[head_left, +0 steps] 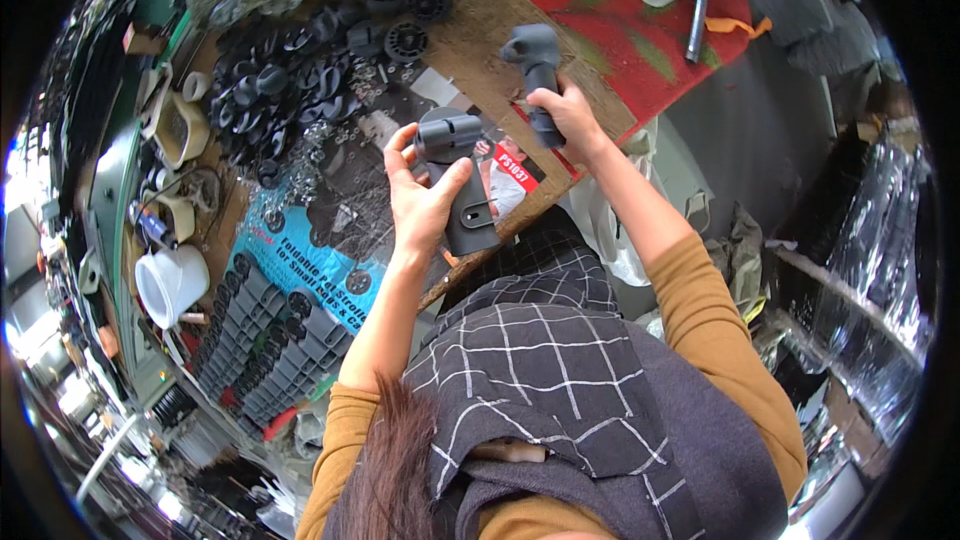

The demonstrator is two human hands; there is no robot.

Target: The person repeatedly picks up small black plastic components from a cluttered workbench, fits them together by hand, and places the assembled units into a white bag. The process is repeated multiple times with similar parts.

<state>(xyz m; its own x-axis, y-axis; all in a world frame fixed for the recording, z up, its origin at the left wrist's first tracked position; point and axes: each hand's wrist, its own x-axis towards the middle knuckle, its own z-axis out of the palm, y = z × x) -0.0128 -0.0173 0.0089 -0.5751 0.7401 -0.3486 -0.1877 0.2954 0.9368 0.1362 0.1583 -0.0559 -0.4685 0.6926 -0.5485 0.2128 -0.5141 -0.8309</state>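
My left hand (425, 195) is closed around a dark grey plastic bracket (470, 205), which has a rounded upper end and a slot in its flat lower part. The bracket is held over the table's near edge. To its right, my right hand (568, 120) grips a grey hammer-shaped piece (535, 55) by its dark shaft, with the thick head pointing away from me. The two held things are apart. Whether the hammer-shaped piece is a tool or a plastic part I cannot tell.
Black plastic parts (280, 80) and small metal hardware cover the table's left side. Rows of grey plastic parts (260, 350) lie on blue printed cardboard (310, 265). A white bucket (172, 285) stands at the left edge. At the far right, a hammer (698, 20) rests on red cloth (600, 0).
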